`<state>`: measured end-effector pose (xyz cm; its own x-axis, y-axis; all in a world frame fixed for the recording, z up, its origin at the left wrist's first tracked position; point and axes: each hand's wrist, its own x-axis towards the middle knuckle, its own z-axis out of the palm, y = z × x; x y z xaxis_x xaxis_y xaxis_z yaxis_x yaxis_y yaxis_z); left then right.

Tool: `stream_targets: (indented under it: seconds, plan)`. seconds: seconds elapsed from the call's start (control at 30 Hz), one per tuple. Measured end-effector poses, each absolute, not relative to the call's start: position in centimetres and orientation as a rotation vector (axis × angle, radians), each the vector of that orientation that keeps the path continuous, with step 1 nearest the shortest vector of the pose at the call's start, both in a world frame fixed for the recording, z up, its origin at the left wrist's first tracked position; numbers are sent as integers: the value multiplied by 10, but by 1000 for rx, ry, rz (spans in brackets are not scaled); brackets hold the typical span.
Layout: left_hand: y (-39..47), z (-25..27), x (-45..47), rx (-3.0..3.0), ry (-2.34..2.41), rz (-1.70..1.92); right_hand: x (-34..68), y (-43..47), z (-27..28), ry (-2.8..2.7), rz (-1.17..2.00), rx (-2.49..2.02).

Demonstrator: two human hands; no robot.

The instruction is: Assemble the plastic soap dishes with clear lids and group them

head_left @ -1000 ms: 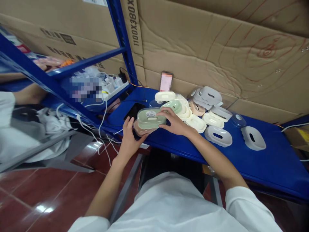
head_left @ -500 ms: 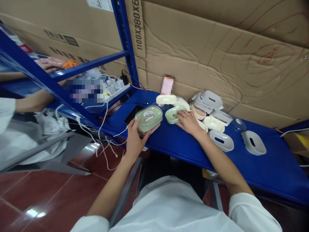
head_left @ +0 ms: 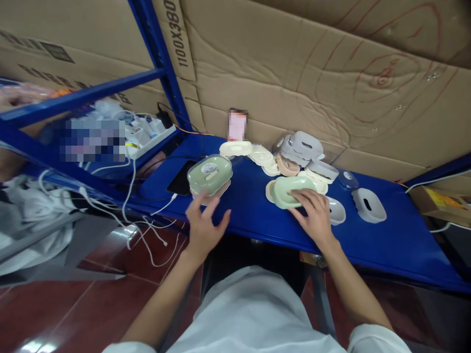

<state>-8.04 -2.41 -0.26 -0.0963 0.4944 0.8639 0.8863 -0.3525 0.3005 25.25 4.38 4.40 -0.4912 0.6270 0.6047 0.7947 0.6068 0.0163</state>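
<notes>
My left hand [head_left: 203, 226] hangs open off the blue shelf's [head_left: 397, 245] front edge, just short of the lidded green box [head_left: 209, 175]. My right hand [head_left: 312, 215] presses flat on a green tray [head_left: 290, 189], bare shelf between them. Grey and cream trays [head_left: 305, 147] crowd twelve o'clock; the cardboard [head_left: 257, 63] reads "1100X380".

Green box [head_left: 209, 174]: you have an oval pale green case with a clear lid and round sticker, stacked on a pinkish one at the shelf's front edge, just beyond your left fingertips.
Green tray [head_left: 290, 190]: an oval pale green piece lying flat on a cream one, your right fingers resting on its near rim.
</notes>
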Motion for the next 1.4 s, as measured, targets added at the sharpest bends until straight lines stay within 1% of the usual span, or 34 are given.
stream_targets:
  seconds: [0.13, 0.27, 0.33, 0.4, 0.5, 0.63, 0.77, 0.9, 1.03, 1.2, 1.33, 1.4]
  plan:
    - [-33, 15, -36, -2330, -1370, -1284, 274, -9, 15, -2146, -414, -1310]
    - [-25, 12, -5, -2802, -1206, -1026, 280, -50, -18, -2199, -254, -1443]
    - [-21, 4, 2, -2951, -1121, -910, 276, -58, -21, -2278, -165, -1436]
    - [-21, -7, 2, -3001, -1124, -852, 272, -56, -14, -2383, -77, -1331]
    - [-26, -23, -16, -2951, -1263, -892, 272, -34, 3, -2397, -35, -1187]
    - [-40, -34, -59, -2831, -1410, -1039, 281, 18, 11, -2270, -138, -1261]
    - [-49, -31, -83, -2623, -1535, -1251, 282, 49, 10, -2249, -230, -1212]
    - [-51, -29, -77, -2404, -1615, -1488, 278, 23, 9, -2157, -196, -1169]
    - [-50, -30, -70, -2344, -1663, -1574, 272, -31, -3, -2271, -60, -1078]
    - [-47, -17, -66, -2409, -1600, -1590, 256, -52, -15, -2406, 103, -1010]
    - [-43, -6, -54, -2583, -1410, -1497, 248, -42, -12, -2356, 244, -1055]
    - [-41, -6, -47, -2665, -1358, -1437, 247, -41, -13, -2295, 249, -1111]
